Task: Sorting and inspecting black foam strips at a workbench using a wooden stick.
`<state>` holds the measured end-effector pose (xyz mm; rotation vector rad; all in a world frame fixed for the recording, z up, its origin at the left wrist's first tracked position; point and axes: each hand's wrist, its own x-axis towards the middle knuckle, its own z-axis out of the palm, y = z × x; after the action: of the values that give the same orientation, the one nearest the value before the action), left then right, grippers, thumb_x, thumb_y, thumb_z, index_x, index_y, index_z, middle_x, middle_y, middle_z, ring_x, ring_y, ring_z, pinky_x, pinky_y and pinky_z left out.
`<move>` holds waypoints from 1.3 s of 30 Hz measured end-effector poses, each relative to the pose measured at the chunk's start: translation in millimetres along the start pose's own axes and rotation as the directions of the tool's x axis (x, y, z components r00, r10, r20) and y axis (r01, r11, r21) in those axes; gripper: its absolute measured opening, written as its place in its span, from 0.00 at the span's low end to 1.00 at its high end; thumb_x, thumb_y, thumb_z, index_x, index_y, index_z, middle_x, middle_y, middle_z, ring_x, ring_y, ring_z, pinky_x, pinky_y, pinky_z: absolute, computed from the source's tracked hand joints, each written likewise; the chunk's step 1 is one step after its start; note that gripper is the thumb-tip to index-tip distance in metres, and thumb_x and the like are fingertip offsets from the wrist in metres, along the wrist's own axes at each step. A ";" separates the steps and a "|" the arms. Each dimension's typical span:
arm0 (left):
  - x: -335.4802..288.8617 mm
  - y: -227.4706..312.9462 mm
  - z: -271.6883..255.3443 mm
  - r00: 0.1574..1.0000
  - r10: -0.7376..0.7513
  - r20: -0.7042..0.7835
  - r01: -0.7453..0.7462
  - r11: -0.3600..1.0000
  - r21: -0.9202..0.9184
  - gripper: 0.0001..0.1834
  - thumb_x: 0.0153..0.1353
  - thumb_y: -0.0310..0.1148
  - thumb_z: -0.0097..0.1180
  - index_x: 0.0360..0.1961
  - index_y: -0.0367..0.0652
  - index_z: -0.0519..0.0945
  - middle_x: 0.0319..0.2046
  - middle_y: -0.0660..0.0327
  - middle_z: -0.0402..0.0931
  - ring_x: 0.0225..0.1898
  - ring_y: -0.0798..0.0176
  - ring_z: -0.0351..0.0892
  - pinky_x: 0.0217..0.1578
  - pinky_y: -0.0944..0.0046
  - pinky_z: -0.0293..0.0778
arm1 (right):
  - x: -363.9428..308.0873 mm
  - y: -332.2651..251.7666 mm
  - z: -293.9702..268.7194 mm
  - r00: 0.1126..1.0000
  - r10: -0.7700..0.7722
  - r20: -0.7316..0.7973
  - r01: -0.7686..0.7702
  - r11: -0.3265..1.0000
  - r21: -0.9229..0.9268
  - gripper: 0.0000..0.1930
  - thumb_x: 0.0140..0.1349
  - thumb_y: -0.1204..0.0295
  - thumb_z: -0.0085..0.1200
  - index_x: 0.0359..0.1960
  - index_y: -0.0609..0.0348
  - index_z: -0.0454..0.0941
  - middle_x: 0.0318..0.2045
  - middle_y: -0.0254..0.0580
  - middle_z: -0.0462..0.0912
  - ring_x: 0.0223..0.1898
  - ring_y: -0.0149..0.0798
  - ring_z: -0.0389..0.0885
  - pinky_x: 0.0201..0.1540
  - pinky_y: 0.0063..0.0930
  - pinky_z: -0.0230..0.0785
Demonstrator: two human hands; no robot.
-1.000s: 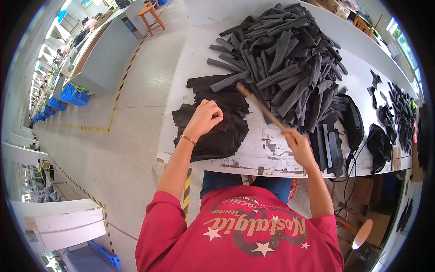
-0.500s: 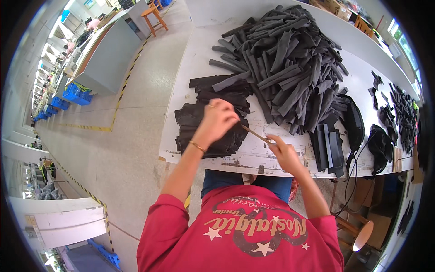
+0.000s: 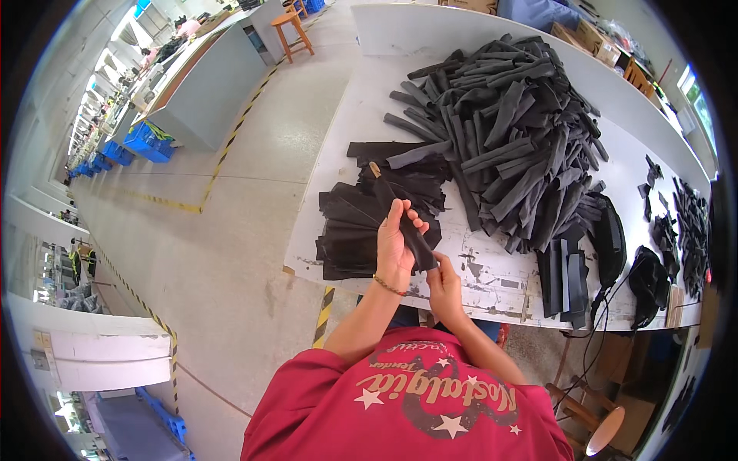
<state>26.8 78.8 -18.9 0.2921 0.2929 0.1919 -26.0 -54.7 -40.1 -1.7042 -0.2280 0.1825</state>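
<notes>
My left hand (image 3: 397, 244) is closed round a narrow black fabric tube (image 3: 417, 247) above the near left of the table. A tan stick (image 3: 374, 169) pokes out of the tube's far end; the rest of it is hidden inside. At the near end, my right hand (image 3: 446, 290) pinches the tube between thumb and fingers; whether it also grips the stick cannot be seen. Beneath and beside my left hand lie flattened stacks of black fabric pieces (image 3: 350, 230). One greyer strip (image 3: 419, 155) rests across their far part.
A large heap of dark grey fabric tubes (image 3: 511, 138) covers the white table's (image 3: 480, 265) far middle. To the right lie flat dark strips (image 3: 563, 280), two black pouch-like items (image 3: 607, 238) with cords, and more dark pieces (image 3: 690, 238). A low white panel (image 3: 615, 107) edges the back.
The bare stick seen between my hands is now mostly inside a black fabric tube. My left hand has moved nearer to me and right, closing on it; my right hand has come in closer. The view has shifted.
</notes>
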 end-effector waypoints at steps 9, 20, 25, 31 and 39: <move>3.2 3.6 16.7 0.980 0.143 -0.139 -0.099 0.955 0.279 0.12 0.58 0.36 0.61 0.29 0.37 0.78 0.18 0.61 0.76 0.15 0.68 0.73 0.16 0.68 0.71 | -50.1 11.7 -39.1 0.970 0.102 0.221 -0.051 0.973 -0.223 0.13 0.69 0.69 0.41 0.30 0.64 0.72 0.14 0.38 0.69 0.17 0.31 0.66 0.22 0.28 0.60; -7.9 -16.4 57.3 0.985 0.138 -0.105 -0.070 0.869 0.490 0.15 0.58 0.39 0.61 0.30 0.36 0.78 0.15 0.59 0.74 0.10 0.66 0.71 0.11 0.67 0.68 | -54.9 -12.5 -48.5 0.930 0.262 0.259 -0.246 0.965 -0.093 0.16 0.69 0.67 0.40 0.27 0.66 0.70 0.14 0.46 0.68 0.17 0.34 0.65 0.23 0.32 0.60; -1.0 2.4 57.4 0.972 0.198 -0.128 -0.097 0.829 0.550 0.15 0.60 0.40 0.58 0.31 0.37 0.78 0.12 0.63 0.70 0.07 0.72 0.62 0.07 0.72 0.55 | -61.7 -26.9 -61.2 0.927 0.196 0.321 -0.124 0.965 -0.232 0.14 0.68 0.68 0.41 0.28 0.66 0.71 0.14 0.45 0.67 0.18 0.32 0.66 0.23 0.31 0.61; 12.5 5.0 37.2 0.982 0.168 -0.088 -0.099 0.849 0.519 0.23 0.65 0.49 0.50 0.39 0.34 0.76 0.12 0.64 0.67 0.07 0.74 0.56 0.07 0.73 0.47 | -72.6 -42.2 -85.9 0.883 0.377 0.281 -0.299 0.911 -0.283 0.13 0.67 0.69 0.42 0.28 0.66 0.73 0.14 0.40 0.68 0.18 0.30 0.65 0.23 0.28 0.61; -23.7 -17.0 34.3 0.999 -0.048 0.026 0.032 0.910 0.414 0.16 0.68 0.41 0.46 0.43 0.36 0.72 0.24 0.55 0.77 0.21 0.59 0.79 0.23 0.60 0.77 | -51.0 -17.8 -70.9 0.866 0.426 0.263 -0.420 0.904 -0.080 0.16 0.69 0.66 0.41 0.28 0.64 0.72 0.13 0.33 0.66 0.18 0.26 0.63 0.22 0.25 0.57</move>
<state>17.6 48.7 13.3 0.7105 0.3024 0.0814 -58.4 -133.1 -12.7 -1.7282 -0.0541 0.7515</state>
